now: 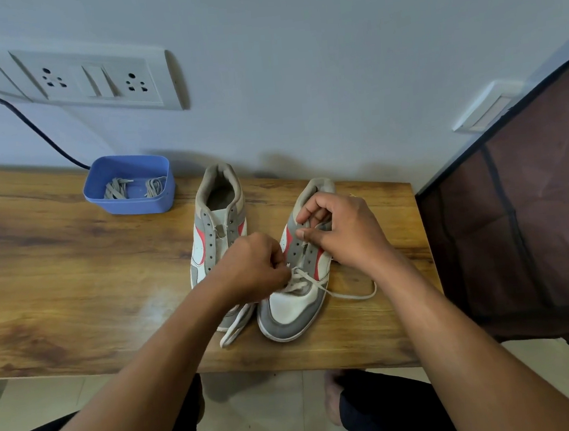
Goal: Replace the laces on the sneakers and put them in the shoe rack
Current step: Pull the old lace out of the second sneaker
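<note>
Our left hand (258, 269) is curled into a fist, thumb and fingertips pinching the white lace (338, 294) where it crosses the lowest eyelets of the sneaker (291, 306) under both hands. Our right hand (343, 232) is curled over that sneaker's upper eyelet rows, thumb and fingers gripping the tongue area. One loose lace end loops out below the right hand; the other trails below the left hand. Just left of the left hand stands the second sneaker (220, 221), its eyelets bare. Both sit toe-toward-us on the wooden bench (57, 269). Beyond the left hand, near the wall, a blue tub (102, 197) holds grey laces (117, 188). Right of the right hand stands a dark fabric-covered rack (516, 212).
</note>
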A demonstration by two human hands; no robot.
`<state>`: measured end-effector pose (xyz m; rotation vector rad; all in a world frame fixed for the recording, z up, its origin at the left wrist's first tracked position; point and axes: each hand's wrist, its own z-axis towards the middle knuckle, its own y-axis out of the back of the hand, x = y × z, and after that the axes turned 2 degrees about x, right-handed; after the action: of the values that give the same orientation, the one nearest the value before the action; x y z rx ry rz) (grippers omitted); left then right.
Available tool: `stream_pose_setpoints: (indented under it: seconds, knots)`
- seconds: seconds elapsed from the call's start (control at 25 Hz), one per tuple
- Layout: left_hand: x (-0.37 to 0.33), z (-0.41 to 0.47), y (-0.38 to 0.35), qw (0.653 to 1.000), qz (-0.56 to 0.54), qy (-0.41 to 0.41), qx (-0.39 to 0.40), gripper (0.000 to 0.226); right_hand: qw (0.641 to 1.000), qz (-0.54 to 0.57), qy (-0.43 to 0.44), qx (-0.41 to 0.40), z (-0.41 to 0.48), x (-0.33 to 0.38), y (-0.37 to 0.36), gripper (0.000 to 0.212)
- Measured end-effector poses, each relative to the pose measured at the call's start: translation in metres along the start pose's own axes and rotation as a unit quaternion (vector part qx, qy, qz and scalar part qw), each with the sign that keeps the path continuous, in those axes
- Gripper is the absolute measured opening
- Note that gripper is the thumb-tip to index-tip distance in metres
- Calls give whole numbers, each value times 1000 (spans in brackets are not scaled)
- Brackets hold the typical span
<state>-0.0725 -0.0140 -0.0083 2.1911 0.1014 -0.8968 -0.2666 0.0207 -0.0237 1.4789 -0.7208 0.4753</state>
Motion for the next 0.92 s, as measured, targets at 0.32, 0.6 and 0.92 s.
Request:
stream_pose_setpoints:
  seconds: [0.32,0.6,0.92]
  knots:
    - [3,-1,2,999,26,-12,25,16,1000,9,-4,2,0,0,0,22]
    - [5,-1,0,1000,10,-7,-19,23,1000,8,-3,3,1,0,-1,22]
    - [5,0,-1,999,37,-19,-11,28,1000,6,0,5,2,-2,-2,21]
